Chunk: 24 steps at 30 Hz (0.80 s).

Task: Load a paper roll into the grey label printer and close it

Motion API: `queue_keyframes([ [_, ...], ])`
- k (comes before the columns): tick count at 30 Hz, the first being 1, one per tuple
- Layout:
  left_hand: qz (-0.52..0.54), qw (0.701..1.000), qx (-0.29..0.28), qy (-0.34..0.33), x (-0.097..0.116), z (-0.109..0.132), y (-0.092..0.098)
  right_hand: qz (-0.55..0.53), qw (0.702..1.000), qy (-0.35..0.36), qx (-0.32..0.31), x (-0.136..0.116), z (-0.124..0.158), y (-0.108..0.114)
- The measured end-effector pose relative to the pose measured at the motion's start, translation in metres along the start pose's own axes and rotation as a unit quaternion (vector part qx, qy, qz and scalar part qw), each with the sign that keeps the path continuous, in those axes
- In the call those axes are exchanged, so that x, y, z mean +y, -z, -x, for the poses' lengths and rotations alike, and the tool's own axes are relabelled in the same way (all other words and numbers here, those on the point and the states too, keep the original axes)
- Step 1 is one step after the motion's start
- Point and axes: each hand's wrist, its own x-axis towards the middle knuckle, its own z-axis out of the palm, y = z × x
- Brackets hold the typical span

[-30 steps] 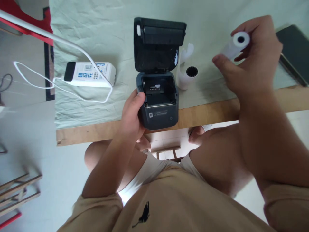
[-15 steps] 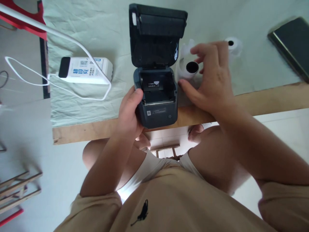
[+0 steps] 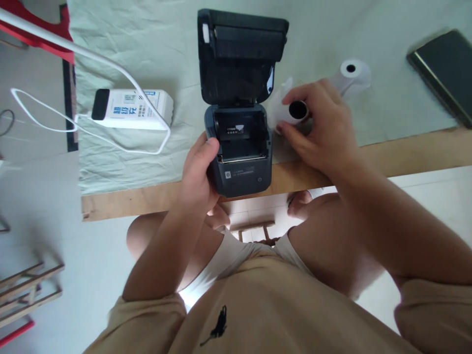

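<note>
Printer [image 3: 239, 167] open, spare roll [image 3: 350, 73] behind, charger [image 3: 132, 109] left

Printer [image 3: 239, 167]: dark grey plastic, matt. Open lid [image 3: 241, 54]: same plastic, reads slightly darker. Paper roll [image 3: 282, 110] in the right hand [image 3: 320, 132]: white paper, smooth, dark core. Second roll [image 3: 350, 73]: same white paper. Table cover [image 3: 147, 44]: pale green cloth, matt, creased. Table edge [image 3: 147, 201]: bare wood, matt, rough-looking. Power bank [image 3: 132, 109]: white plastic, smooth, with a glossy black end. Cable [image 3: 55, 38]: white, smooth sheath. Flat slab [image 3: 442, 69] far right: dark, slight sheen.
</note>
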Motion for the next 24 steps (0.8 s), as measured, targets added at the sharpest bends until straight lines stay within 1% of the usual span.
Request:
queue_keyframes([
  [3,0.005,1.000,0.006,0.000,-0.0003,-0.0007,-0.0001,-0.018,1.000,-0.001,-0.013,0.0030,-0.0002,0.0002],
  [7,0.010,1.000,0.010,0.003,-0.0002,-0.0006,-0.0011,0.010,1.000,0.019,-0.016,0.0040,0.0000,-0.0007],
  [11,0.010,1.000,0.011,-0.001,0.0000,-0.0003,-0.0013,0.002,1.000,0.006,-0.015,0.0057,-0.0002,-0.0003],
  [15,0.032,0.999,0.001,-0.007,-0.0023,0.0010,0.0012,0.006,0.998,0.043,-0.038,0.0076,0.0007,0.0015],
  [17,0.041,0.999,-0.003,-0.014,-0.0040,0.0018,0.0026,0.006,0.998,0.049,-0.040,0.0075,0.0010,0.0008],
  [24,0.024,1.000,0.010,-0.010,-0.0018,0.0019,-0.0010,0.013,0.999,-0.024,-0.021,0.0004,-0.0068,-0.0077],
])
